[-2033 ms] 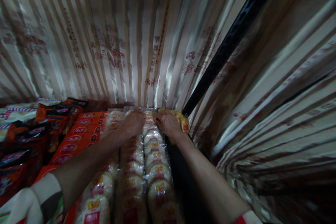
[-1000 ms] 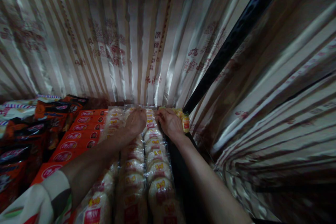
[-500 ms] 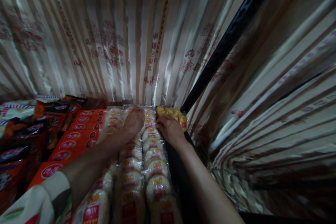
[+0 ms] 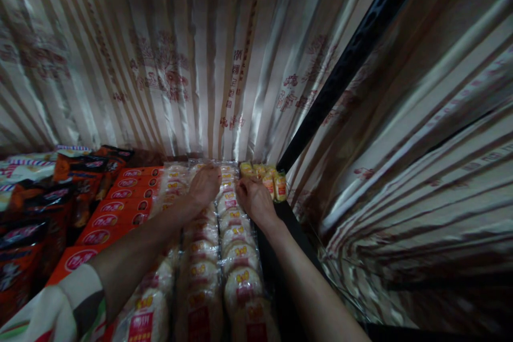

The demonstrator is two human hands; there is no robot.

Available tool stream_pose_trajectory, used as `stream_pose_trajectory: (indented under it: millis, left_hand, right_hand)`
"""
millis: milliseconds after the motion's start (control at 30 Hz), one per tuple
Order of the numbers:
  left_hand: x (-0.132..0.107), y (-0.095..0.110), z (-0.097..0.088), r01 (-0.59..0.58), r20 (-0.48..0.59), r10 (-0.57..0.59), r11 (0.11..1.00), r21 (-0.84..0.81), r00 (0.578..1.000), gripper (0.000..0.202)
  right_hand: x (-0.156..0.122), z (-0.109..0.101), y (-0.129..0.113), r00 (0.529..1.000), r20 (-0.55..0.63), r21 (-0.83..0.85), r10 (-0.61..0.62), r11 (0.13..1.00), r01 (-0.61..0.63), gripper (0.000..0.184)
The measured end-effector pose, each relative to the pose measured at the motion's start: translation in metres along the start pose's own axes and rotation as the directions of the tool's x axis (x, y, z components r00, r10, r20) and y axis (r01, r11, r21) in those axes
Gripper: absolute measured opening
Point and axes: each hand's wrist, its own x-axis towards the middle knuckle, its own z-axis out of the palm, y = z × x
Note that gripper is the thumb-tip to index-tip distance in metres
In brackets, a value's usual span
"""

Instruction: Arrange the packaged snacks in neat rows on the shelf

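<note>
Wrapped round rice crackers lie overlapping in long rows, and the right-hand row (image 4: 239, 251) runs toward the curtain. Near the far end, my left hand (image 4: 205, 186) is closed with fingers curled down, between this row and the middle row (image 4: 200, 267). Across the right-hand row, my right hand (image 4: 256, 199) is closed at the row's right edge, fingertips drawn together against the clear wrappers. What either hand pinches is hidden. Small yellow packets (image 4: 279, 186) stand in a cluster just behind my right hand.
Orange boxes (image 4: 96, 236) form a stepped row left of the crackers. Farther left are orange-and-black snack bags (image 4: 50, 203) and white bags (image 4: 28, 163). A pleated, printed curtain (image 4: 180, 64) closes the back and right. A dark post (image 4: 340, 80) slants down to the back right corner.
My right hand has moved slightly left and down, and its fingers have curled in more, uncovering more yellow packets. My left hand stays about where it was.
</note>
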Motion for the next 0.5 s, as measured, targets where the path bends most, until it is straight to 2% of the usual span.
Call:
stream_pose_trajectory:
  millis: [167,300,500]
  left_hand:
    - [-0.01,0.002,-0.008,-0.048,0.018,0.048,0.999,-0.015,0.999,0.021]
    - [-0.016,0.005,-0.014,-0.105,0.12,0.102,0.994,0.023,0.988,0.021]
    - [-0.016,0.007,-0.016,-0.056,0.184,0.044,0.997,0.057,0.982,0.021]
  right_hand:
    - [0.002,0.011,0.007,0.997,-0.057,0.047,-0.043,0.998,0.046,0.016]
    - [0.003,0.013,0.008,0.995,-0.081,0.065,-0.054,0.996,0.059,0.015]
    - [0.002,0.015,0.008,0.995,-0.094,0.11,-0.036,0.993,0.047,0.015]
